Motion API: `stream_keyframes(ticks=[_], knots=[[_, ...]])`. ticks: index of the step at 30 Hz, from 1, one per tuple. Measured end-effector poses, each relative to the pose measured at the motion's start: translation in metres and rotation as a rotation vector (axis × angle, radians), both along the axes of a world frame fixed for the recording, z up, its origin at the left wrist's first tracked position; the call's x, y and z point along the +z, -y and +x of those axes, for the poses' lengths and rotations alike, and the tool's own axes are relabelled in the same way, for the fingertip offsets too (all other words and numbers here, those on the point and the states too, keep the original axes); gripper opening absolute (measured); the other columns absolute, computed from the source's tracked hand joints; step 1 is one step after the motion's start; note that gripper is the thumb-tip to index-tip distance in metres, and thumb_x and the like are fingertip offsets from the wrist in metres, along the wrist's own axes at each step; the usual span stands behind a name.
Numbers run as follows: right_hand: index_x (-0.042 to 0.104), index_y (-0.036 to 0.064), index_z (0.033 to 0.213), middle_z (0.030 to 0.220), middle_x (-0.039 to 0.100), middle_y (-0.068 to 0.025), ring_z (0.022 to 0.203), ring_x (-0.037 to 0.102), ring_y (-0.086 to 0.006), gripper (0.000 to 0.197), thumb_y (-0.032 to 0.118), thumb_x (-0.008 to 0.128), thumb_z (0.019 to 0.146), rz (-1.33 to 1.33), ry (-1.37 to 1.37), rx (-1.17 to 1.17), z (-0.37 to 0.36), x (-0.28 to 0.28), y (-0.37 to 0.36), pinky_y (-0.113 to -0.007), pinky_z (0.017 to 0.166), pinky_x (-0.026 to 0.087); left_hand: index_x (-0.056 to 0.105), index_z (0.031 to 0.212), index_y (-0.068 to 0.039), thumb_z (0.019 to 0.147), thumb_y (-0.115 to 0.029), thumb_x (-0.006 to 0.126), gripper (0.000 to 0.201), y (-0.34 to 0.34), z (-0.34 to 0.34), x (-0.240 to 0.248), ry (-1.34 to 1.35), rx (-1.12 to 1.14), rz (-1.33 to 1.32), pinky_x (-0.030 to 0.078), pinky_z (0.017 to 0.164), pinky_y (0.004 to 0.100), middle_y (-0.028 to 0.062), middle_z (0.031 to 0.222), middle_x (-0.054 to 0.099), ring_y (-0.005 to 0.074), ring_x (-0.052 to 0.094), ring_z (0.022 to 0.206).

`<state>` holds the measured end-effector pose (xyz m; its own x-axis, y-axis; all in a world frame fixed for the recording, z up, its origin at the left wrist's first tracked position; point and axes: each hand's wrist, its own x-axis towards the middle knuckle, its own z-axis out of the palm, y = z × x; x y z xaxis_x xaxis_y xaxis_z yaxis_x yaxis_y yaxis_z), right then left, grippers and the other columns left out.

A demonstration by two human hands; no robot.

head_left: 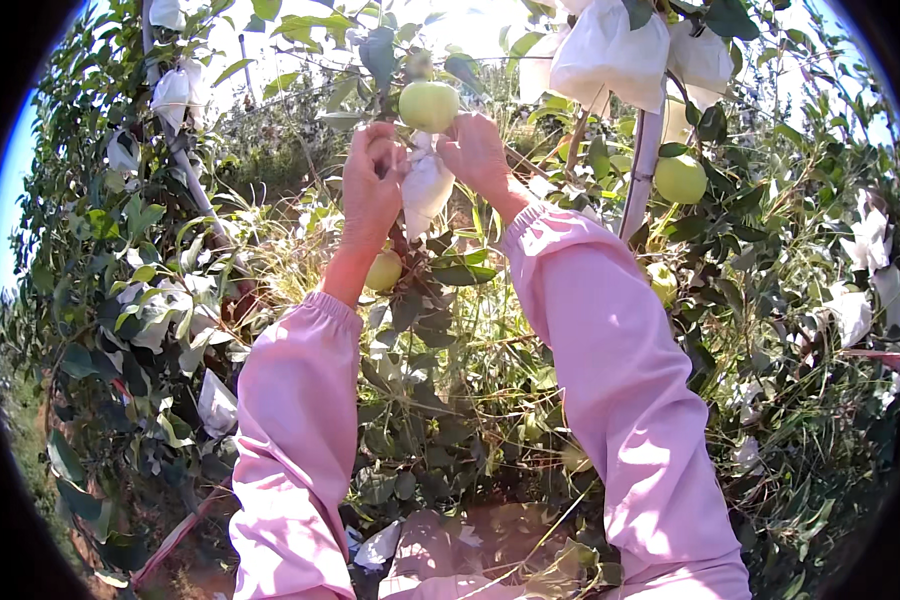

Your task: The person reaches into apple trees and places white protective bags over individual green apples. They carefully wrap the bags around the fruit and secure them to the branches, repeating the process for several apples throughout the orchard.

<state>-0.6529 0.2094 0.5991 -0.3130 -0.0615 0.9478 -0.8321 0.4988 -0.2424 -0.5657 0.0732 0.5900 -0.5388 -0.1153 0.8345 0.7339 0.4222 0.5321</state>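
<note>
A pale green apple hangs from a branch at the upper middle. Right beneath it a crumpled white fruit bag tapers downward between my two hands. My left hand is closed, its fingers curled and their tips against the bag's upper left edge. From the other side my right hand pinches at the bag's upper right edge, just under the apple. Another green apple hangs lower, beside my left wrist. The exact grip of the fingertips is partly hidden.
Big white bags hang at the upper right, near a slanting pole. A bare green apple is right of that pole. Leafy branches with more white bags flank me on the left, and dry grass stands behind the hands.
</note>
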Motion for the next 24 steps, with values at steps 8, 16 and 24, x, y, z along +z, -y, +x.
stream_keyframes(ticks=[8, 16, 24], knots=[[0.059, 0.0001, 0.068, 0.061, 0.055, -0.0022, 0.054, 0.048, -0.0102, 0.006, 0.005, 0.062, 0.067, -0.669, 0.663, 0.624, 0.001, -0.021, 0.005, -0.028, 0.050, 0.039, 0.045, 0.109, -0.003, 0.073, 0.014, 0.055, 0.041, 0.000, 0.008, -0.022, -0.065, -0.163, 0.234, 0.039, 0.071, 0.0187, -0.0009, 0.081, 0.056, 0.0049, 0.047, 0.073], [0.057, 0.0012, 0.099, 0.080, 0.060, -0.0033, 0.071, 0.054, -0.0106, 0.026, -0.002, 0.057, 0.073, -0.486, 0.579, 0.940, 0.019, -0.013, 0.001, -0.025, 0.064, 0.043, 0.057, 0.106, -0.001, 0.078, -0.012, 0.061, 0.031, 0.001, 0.009, 0.008, 0.077, 0.350, -0.234, 0.039, 0.053, 0.0245, 0.0001, 0.066, 0.054, 0.0069, 0.049, 0.057], [0.047, 0.0038, 0.120, 0.097, 0.060, -0.0068, 0.082, 0.057, -0.0126, 0.046, -0.001, 0.061, 0.076, -0.738, 0.590, 1.131, 0.001, -0.021, 0.007, -0.025, 0.071, 0.046, 0.053, 0.116, -0.005, 0.076, 0.001, 0.055, 0.040, -0.009, -0.007, 0.009, -0.029, 0.288, -0.052, 0.042, 0.055, 0.0255, 0.0031, 0.068, 0.061, 0.0076, 0.052, 0.055]])
